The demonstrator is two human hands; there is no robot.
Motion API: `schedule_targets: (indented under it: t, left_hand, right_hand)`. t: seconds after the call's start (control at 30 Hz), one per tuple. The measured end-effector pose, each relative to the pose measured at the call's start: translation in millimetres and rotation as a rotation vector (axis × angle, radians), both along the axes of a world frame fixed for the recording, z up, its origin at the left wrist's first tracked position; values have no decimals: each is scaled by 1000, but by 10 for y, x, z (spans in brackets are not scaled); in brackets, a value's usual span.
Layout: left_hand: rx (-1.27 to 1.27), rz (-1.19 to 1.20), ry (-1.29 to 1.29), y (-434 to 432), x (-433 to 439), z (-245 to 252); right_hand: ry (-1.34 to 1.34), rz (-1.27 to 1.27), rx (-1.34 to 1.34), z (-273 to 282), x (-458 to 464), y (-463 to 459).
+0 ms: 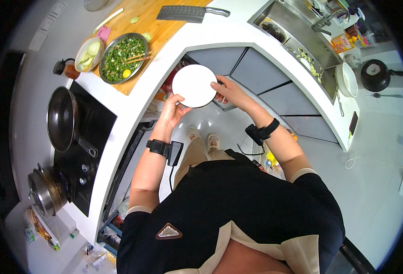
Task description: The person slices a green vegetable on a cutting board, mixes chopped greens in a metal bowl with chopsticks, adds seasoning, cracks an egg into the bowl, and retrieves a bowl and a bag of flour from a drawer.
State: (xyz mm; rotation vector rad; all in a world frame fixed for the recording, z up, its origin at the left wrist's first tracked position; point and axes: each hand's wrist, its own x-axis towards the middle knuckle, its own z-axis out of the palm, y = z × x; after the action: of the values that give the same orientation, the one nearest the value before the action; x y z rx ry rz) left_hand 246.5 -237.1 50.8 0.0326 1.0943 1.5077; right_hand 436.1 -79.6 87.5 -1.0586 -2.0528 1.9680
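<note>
A round white plate with a dark rim [194,86] is held up between both hands, above the floor and in front of the counter. My left hand [174,109] grips its lower left edge, thumb on the white face. On the opposite side, my right hand [229,90] grips the right edge, thumb on top and fingers partly beneath. Farther left, a metal bowl of chopped greens with an egg yolk and chopsticks [123,56] stands on a wooden cutting board [169,32]. A bowl of sliced pale vegetable [89,54] is beside it.
A cleaver [184,13] lies across the board's edge. On the left are a frying pan [62,118] and a lidded pot [44,191] at the cooktop [102,116]. The sink [290,20] holds vegetable scraps; a white bowl [347,79] stands at its right edge.
</note>
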Motion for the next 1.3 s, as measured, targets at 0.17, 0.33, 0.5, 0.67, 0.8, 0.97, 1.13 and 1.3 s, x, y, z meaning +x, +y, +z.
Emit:
schedule_targets:
  t: [0.17,0.33,0.5,0.67,0.8,0.97,1.13,1.3]
  left_hand:
    - [82,-120,54,417,-1,140]
    - [176,-100,-25,710,-333,-218]
    - [-161,37,-53,424,-615,-990]
    - [-463,317,-79,42,-830,-1755]
    - [-485,526,-69,-93,-981,-2178]
    - [-489,865,10,-70,-1121,-2764]
    - [-603,952,222,-63,-1303,-3482]
    - [-687,970,334,-122,-1509,-4074]
  right_hand:
    - [-228,-35,109,119,-103,303]
    - [-234,-220,144,-163,-431,788]
    - [-224,-472,198,-217,-562,1488]
    - [-215,-541,244,-355,-728,1952]
    - [-206,-548,180,-433,-807,2148]
    - [-230,-460,159,-213,-712,2081]
    - [-165,-151,121,-4,-305,1143]
    - [-212,248,-311,-290,-119,444]
